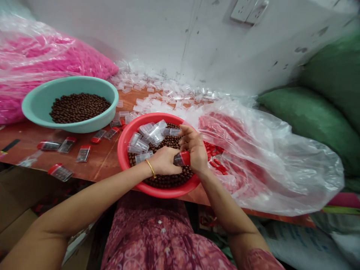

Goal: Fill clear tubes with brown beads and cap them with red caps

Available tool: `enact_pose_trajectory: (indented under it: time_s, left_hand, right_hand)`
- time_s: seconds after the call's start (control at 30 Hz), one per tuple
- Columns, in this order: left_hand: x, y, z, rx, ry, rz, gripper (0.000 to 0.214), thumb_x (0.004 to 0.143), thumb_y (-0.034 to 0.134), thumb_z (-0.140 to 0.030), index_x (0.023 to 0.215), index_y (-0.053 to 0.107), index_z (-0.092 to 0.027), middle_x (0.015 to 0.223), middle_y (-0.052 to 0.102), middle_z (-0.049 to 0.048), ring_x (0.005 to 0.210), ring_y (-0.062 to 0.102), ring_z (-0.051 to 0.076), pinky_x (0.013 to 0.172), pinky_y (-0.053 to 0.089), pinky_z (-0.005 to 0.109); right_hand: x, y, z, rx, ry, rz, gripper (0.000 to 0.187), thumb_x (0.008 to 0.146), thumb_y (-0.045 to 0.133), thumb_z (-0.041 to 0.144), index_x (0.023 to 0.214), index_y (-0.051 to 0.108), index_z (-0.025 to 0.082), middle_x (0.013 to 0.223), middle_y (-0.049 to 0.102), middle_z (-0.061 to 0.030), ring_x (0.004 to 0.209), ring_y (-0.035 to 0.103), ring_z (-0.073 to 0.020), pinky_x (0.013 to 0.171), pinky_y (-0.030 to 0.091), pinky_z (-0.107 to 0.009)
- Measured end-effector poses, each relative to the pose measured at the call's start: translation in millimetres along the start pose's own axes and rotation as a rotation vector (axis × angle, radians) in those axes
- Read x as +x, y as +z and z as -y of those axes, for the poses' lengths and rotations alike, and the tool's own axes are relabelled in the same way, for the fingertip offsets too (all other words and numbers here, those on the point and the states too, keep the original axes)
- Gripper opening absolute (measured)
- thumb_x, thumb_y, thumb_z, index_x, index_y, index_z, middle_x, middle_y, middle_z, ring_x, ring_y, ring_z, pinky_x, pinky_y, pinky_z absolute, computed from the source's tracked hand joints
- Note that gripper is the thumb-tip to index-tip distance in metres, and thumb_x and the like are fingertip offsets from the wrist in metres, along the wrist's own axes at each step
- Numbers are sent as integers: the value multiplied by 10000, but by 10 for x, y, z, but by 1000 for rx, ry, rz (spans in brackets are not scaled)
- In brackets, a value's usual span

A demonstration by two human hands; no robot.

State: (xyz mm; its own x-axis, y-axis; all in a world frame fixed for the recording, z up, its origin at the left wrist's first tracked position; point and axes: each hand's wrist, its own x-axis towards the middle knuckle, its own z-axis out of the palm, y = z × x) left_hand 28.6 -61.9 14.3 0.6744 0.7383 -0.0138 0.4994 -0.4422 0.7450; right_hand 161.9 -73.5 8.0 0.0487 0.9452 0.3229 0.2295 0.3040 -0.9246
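Observation:
A red bowl (123, 150) of small brown beads stands at the table's front edge, with several empty clear plastic cases (149, 135) lying on the beads. Both hands meet over it. My left hand (164, 161) is closed around a small clear case filled with beads (179, 160). My right hand (194, 148) is closed on the red cap (185, 157) at that case's end. A gold bangle (151, 168) circles my left wrist.
A teal bowl (39, 105) of brown beads sits at the left. Filled red-capped cases (60, 172) lie on the wooden table (104, 157). A clear bag of red caps (253, 150) lies right, a pink-filled bag (42, 60) far left, green sacks (309, 116) far right. Empty clear cases (157, 90) are heaped by the wall.

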Motion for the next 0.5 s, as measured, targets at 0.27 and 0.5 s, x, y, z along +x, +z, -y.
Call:
enact_pose_trajectory:
  time_s: [0.27,0.5]
  left_hand:
    - [-72,40,-7,370,-11,66,295,676,545,-289,914,653,-151,785,689,110,762,648,276,697,479,338]
    - [-46,-38,58,459,25,25,200,677,582,-280,817,641,-150,733,685,84,686,639,234,633,461,300]
  right_hand:
    - [-32,99,-99,-71,88,279,719,912,97,591,1440,296,145,1376,481,-108,1286,436,-190,1098,313,-388]
    - [-24,249,-61,88,42,211,787,879,52,648,1322,474,154,1362,503,-104,1273,452,-213,1059,370,-405]
